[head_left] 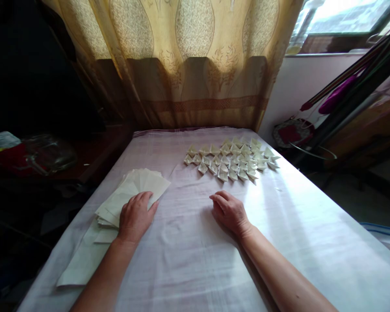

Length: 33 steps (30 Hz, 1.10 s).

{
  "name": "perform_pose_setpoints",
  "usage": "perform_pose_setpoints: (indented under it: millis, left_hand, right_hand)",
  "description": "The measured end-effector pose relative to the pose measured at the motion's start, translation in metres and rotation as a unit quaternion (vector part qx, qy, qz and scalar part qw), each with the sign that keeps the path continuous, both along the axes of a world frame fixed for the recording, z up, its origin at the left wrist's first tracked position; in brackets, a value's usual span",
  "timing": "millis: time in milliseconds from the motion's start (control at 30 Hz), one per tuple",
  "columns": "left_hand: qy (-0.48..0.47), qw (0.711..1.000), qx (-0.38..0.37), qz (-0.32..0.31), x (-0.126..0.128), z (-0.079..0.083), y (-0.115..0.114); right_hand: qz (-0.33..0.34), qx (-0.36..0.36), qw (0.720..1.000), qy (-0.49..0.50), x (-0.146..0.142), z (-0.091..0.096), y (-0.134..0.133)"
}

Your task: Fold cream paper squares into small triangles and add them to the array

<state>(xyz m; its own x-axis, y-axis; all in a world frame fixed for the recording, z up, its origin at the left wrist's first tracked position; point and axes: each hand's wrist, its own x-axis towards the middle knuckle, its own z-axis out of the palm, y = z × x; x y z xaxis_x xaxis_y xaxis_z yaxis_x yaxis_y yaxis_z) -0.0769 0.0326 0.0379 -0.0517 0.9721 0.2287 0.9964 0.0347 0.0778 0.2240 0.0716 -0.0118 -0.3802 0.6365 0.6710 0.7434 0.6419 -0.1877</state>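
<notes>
A fanned stack of pale paper sheets (139, 181) lies at the left of the cloth-covered table. My left hand (137, 216) rests on the stack's right side, with the thumb apart from the fingers and no sheet lifted. Toward the middle of the table, my right hand (229, 212) lies on the cloth with its fingers curled in loosely, and nothing shows in them. Just beyond it stand several small folded paper boats (232, 160), grouped in uneven rows. A larger pale sheet (84, 260) lies under the stack, partly covered by my left forearm.
The table wears a whitish cloth (182, 268). A patterned yellow curtain (195, 82) hangs at its far edge. On the dark surface to the left sits a clear plastic container (48, 154). A round patterned bag (292, 132) and slanting poles (344, 78) are at the right.
</notes>
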Motion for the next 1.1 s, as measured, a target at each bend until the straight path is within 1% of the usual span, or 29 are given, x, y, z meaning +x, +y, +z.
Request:
perform_pose_setpoints:
  millis: [133,200,267,300,367,433,533,633,733,800,967,1100]
  left_hand:
    - [0.01,1.0,0.018,-0.015,-0.004,0.001,0.0]
    - [0.036,0.998,0.054,-0.025,-0.001,0.0,-0.001]
    - [0.055,0.991,0.109,-0.053,0.008,-0.003,-0.004]
    - [0.056,0.985,0.14,-0.081,0.015,-0.006,-0.005]
    - [0.045,0.969,0.182,-0.162,0.031,-0.012,-0.01]
    - [0.022,0.953,0.197,-0.231,0.048,-0.019,-0.015]
    - [-0.025,0.936,0.178,-0.302,0.067,-0.028,-0.023]
    - [-0.053,0.921,0.168,-0.346,0.073,-0.032,-0.029]
    - [-0.055,0.909,0.177,-0.373,0.071,-0.034,-0.032]
    - [-0.048,0.908,0.175,-0.378,0.067,-0.036,-0.033]
    - [-0.042,0.912,0.162,-0.374,0.058,-0.039,-0.033]
    - [-0.05,0.919,0.151,-0.361,0.058,-0.034,-0.033]
  right_hand:
    - [-0.002,0.012,1.0,0.0,-0.001,0.001,0.0]
    - [-0.006,0.02,1.0,0.002,-0.001,0.0,0.001]
    - [-0.009,0.028,1.0,0.01,-0.001,-0.001,0.0]
    - [-0.011,0.032,0.999,0.016,-0.001,-0.002,-0.001]
    - [-0.01,0.035,0.999,0.023,-0.001,-0.002,-0.005]
    - [-0.003,0.031,0.999,0.018,0.001,-0.001,-0.013]
    - [0.014,0.016,1.0,-0.008,0.006,0.004,-0.027]
    - [0.039,0.004,0.998,-0.039,0.013,0.008,-0.038]
    - [0.071,-0.004,0.996,-0.057,0.018,0.009,-0.042]
    - [0.089,-0.013,0.994,-0.064,0.021,0.009,-0.044]
    - [0.122,-0.037,0.991,-0.047,0.02,0.014,-0.054]
    - [0.157,-0.034,0.987,-0.021,0.012,0.022,-0.06]
